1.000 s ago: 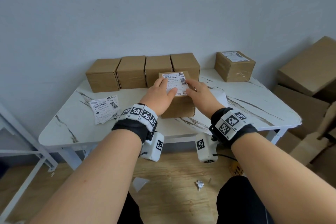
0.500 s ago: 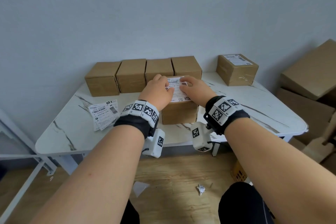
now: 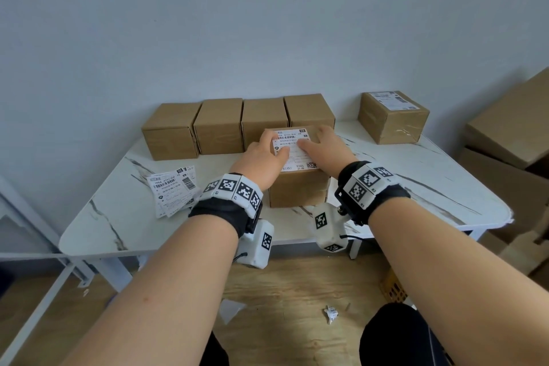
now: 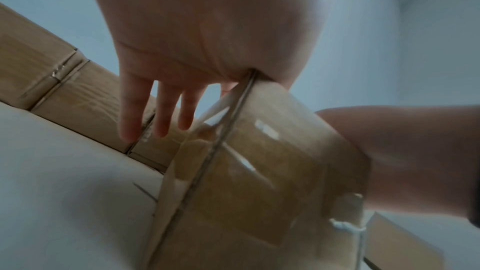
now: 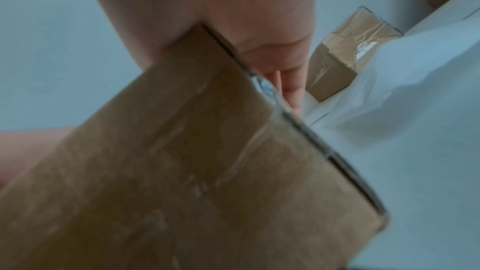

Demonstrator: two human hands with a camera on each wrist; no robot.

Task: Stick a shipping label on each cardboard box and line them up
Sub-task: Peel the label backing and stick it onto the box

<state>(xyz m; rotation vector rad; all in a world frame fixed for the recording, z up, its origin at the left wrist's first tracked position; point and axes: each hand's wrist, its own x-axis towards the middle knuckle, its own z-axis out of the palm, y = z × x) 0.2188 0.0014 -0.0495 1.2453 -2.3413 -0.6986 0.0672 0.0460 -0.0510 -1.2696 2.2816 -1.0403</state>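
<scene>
A cardboard box (image 3: 298, 187) stands mid-table with a white shipping label (image 3: 292, 142) on its top. My left hand (image 3: 261, 153) lies flat on the label's left part, thumb on the paper, fingers hanging over the box's left edge (image 4: 155, 114). My right hand (image 3: 323, 145) presses the label's right part with straight fingers. In the wrist views the box (image 4: 259, 171) (image 5: 182, 171) fills the frame under each palm. Several unlabelled boxes (image 3: 237, 125) stand in a row at the back. A labelled box (image 3: 392, 116) sits apart at the back right.
A small stack of spare labels (image 3: 173, 190) lies on the white marble table (image 3: 416, 187) to the left. Large cardboard cartons (image 3: 511, 142) are piled on the right, beside the table. Paper scraps (image 3: 331, 313) lie on the wooden floor.
Both hands have slid across the label on the box, from near its far edge to spread flat over its middle. The box has stayed in place.
</scene>
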